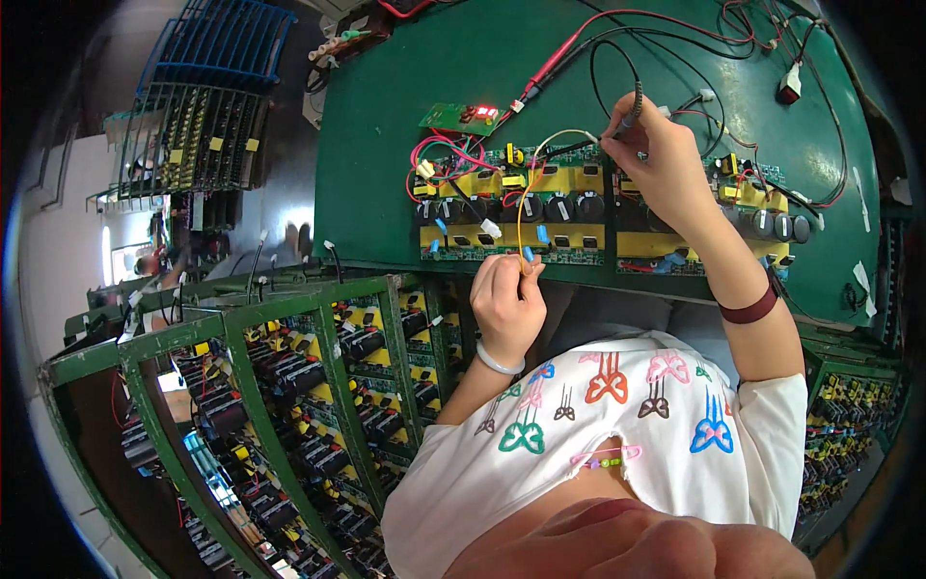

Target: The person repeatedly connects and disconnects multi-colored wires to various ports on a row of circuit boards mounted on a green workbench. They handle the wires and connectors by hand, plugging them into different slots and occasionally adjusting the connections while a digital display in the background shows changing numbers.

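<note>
Head view: our R hand [664, 164], angled up-left w/ wrist raised, is pinched on a slim blk probe [633, 113] near the far edge of a flat PCB [576, 237]. Our L hand [506, 301], knuckles curled by the near edge of the smooth green desk [376, 116], is clamped on a thin, bendy yellow wire [522, 214] arcing over that PCB's cyl. blk caps [559, 207].

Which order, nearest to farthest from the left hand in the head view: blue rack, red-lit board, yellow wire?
1. Yellow wire: at the left hand.
2. Red-lit board: up on the green table.
3. Blue rack: far upper left.
</note>
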A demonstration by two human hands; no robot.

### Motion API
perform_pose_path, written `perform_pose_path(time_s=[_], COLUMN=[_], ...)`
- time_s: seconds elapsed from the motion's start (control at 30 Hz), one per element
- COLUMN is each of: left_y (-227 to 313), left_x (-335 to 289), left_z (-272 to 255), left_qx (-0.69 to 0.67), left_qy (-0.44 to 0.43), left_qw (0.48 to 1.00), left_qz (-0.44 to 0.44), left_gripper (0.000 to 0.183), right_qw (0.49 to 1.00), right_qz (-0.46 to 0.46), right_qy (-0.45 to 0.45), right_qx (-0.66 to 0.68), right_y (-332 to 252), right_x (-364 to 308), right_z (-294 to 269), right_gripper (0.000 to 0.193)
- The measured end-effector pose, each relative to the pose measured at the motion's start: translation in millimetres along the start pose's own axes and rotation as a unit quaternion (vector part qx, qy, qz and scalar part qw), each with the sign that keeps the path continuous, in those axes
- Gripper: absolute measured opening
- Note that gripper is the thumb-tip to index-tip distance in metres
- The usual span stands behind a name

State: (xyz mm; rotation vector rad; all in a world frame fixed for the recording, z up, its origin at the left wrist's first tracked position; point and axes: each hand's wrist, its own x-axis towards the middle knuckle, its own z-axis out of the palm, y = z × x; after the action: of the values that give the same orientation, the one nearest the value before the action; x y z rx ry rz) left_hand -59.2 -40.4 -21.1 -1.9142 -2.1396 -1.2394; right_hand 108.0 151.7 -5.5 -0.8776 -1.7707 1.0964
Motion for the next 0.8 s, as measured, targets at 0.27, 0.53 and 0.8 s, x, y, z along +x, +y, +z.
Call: perform_pose_path(time_s=[0.27,0.53,0.8], left_y=[5,5,5], left_x=[5,3,2], left_z=[-3,-3,0], left_qx=[0.001,-0.010,-0.010], left_qy=[0.003,0.009,0.008], left_qw=[1.000,1.000,1.000], left_qz=[0.013,0.001,-0.002], left_gripper=[0.025,0.025,0.026], right_qw=[1.000,1.000,1.000], right_qz=[-0.008,0.002,-0.018], right_qy=[0.016,-0.003,-0.004], right_qx=[-0.023,-0.023,-0.009], right_y=[-2,-4,-16], right_x=[0,0,6], right_z=[0,0,16], right_gripper=[0.024,0.025,0.024])
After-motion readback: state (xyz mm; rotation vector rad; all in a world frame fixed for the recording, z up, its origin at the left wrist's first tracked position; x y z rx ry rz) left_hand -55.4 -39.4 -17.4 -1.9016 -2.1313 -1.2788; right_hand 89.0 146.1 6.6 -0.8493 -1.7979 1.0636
